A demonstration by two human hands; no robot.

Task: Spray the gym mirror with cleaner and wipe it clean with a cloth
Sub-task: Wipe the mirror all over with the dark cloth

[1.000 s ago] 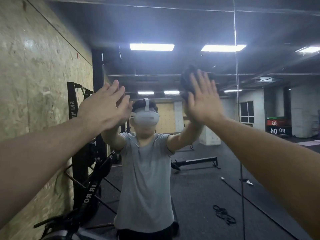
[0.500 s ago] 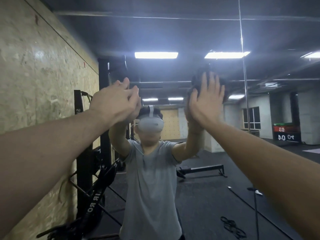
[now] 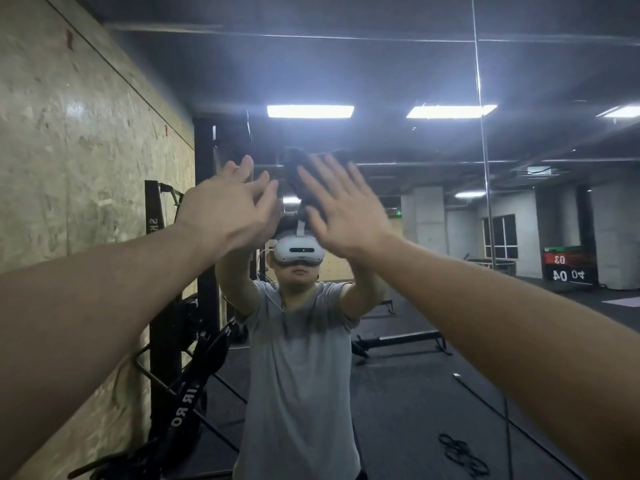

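Pressing flat against the mirror (image 3: pixel 433 237) at upper centre of the frame, the right hand (image 3: pixel 346 216), fingers straight, is holding a dark, crumpled cloth (image 3: pixel 298 168); the left hand (image 3: pixel 228 209) is hovering open beside it.

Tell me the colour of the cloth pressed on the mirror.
Dark, near black: the cloth under the right hand, head view.

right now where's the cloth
In the head view the dark cloth is upper centre, pressed flat against the mirror under the right hand, with the left hand just to its left.
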